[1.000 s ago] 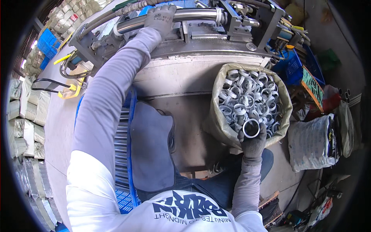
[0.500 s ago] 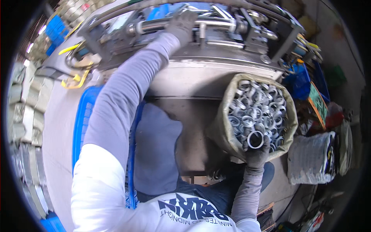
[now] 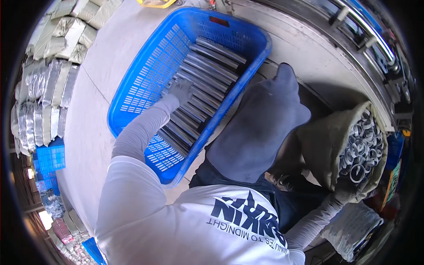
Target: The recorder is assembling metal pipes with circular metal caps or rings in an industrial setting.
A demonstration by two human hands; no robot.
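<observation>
My gloved left hand is down inside a blue plastic basket, over a row of shiny metal tubes. Its fingers look apart and slightly blurred, resting on or just above the tubes, and I see nothing gripped in them. At the right, my gloved right hand pinches a metal ring at the near rim of a woven sack. Loose grey metal rings fill the sack's mouth. Part of the right hand is dark and hard to make out.
A grey pad lies over my leg between basket and sack. At the upper right is a metal machine with a bright bar. Wrapped silvery bundles are stacked at the left. A plastic-wrapped pack sits below the sack.
My view has turned left. My left hand has left the tube on the machine and come down into the blue basket. The right hand still holds a ring at the sack.
</observation>
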